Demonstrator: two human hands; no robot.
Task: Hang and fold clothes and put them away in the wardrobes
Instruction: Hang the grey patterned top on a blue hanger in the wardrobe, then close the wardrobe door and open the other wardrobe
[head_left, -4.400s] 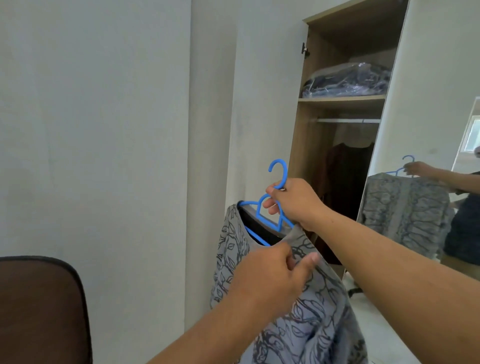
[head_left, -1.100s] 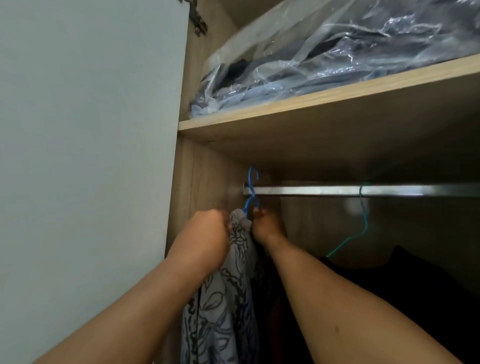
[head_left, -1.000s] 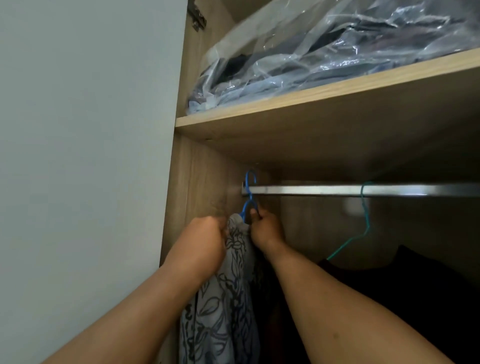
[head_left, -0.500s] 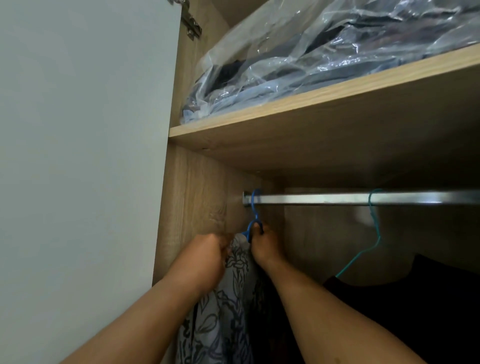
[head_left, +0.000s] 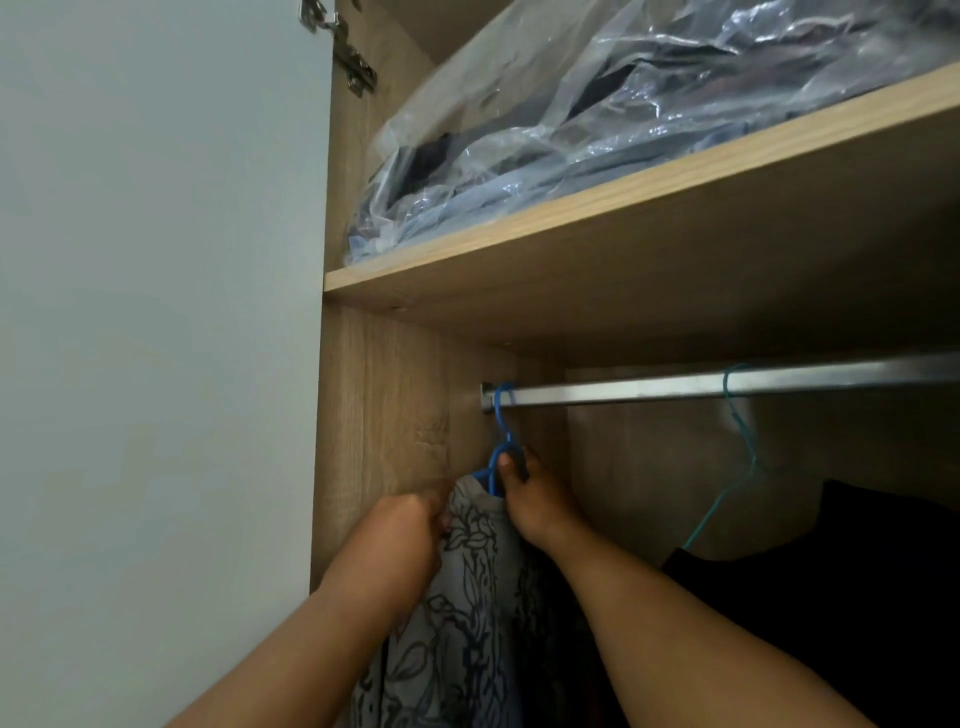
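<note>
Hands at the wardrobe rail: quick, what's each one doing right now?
Left hand: closed, gripping the grey patterned garment.
Right hand: closed, pinching the blue hanger just below its hook, which is over the rail.

Left hand (head_left: 400, 540) fisted, gripping; right hand (head_left: 530, 499) pinching, arms raised.

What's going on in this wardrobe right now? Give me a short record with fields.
place: open wardrobe, under a wooden shelf
rail: metal rail
blue hanger: hook over the rail's left end
garment: grey patterned garment on the blue hanger
right hand: grips the hanger's neck
left hand: grips the garment's shoulder
also hanging: teal hanger with dark clothing
on shelf: clothes in a clear plastic bag
</note>
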